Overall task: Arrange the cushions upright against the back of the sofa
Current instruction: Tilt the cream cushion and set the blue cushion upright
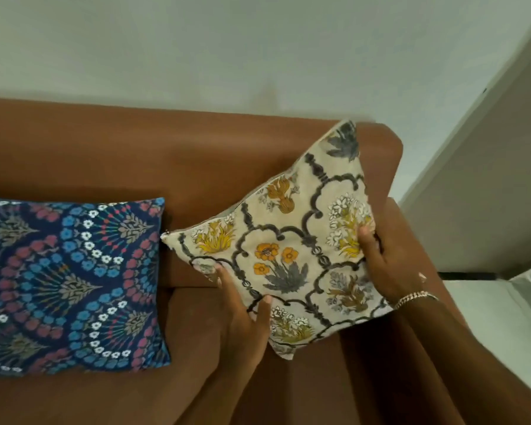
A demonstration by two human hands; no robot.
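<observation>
I found the left hand [242, 320] gripping the beige cushion [292, 240] at its lower left edge, thumb on the front face, fingers behind. The right hand [383, 259] clasped the right edge, thumb on the front; a bracelet [414, 299] sat on that wrist. The cushion was tilted cornerwise at the right end of the sofa [135, 154], its top corner near the backrest. The blue cushion [71, 283] lay to its left, leaning on the backrest, corners nearly touching.
</observation>
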